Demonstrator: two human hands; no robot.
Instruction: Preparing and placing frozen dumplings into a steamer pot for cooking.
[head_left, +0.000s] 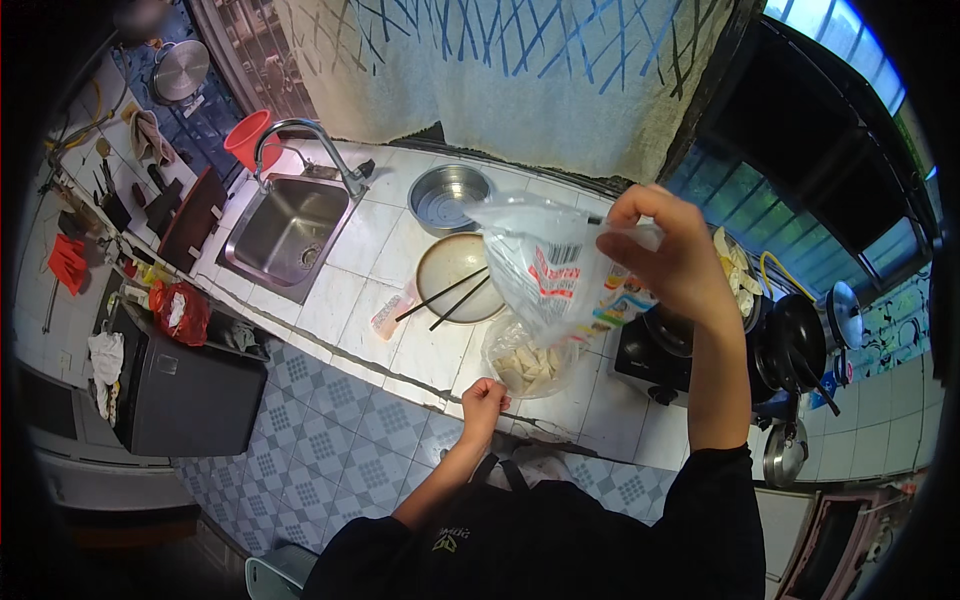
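Note:
My right hand (664, 259), raised over the counter, grips the upper corner of a printed plastic packet (551, 262). The packet is translucent and bears writing and a barcode; it hangs tilted, and its contents cannot be made out. Below it, a clear plastic bag (555, 379) rests on the tiled counter with pale, cut food pieces (529, 367) inside. The fingers of my left hand (484, 405) are pinched at the near left edge of this bag. Just beyond, a round shallow pan (450, 277) has two dark chopsticks (442, 295) lying across its rim.
A metal bowl (448, 196) stands behind the pan, and a small printed sachet (390, 315) lies left of it. Farther left are a steel sink (292, 229) and a red bucket (251, 141). To the right sit a gas stove (645, 360) and a black wok (795, 337).

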